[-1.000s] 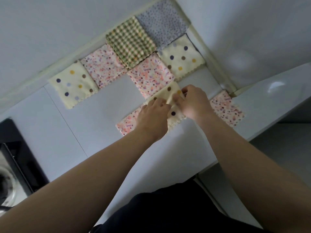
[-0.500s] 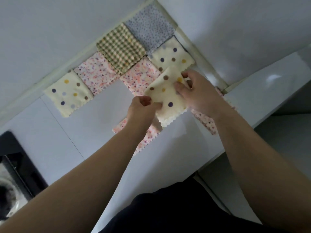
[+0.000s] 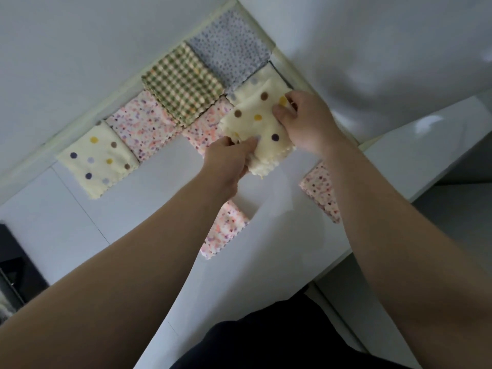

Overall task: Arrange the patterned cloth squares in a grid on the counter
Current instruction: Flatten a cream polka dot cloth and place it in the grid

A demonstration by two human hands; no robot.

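The dotted cloth (image 3: 256, 121) had moved farther away, light and limp, with the left hand (image 3: 229, 159) and right hand (image 3: 306, 125) pinching opposite corners.

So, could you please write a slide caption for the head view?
Left hand and right hand hold a cream polka-dot square over the counter, near a gingham square and a grey square.

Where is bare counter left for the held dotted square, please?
Bare counter lies before the back row, between the left dotted square and the near pink square; more between that and the right pink square. The far corner, by the gingham square and grey square, is crowded.
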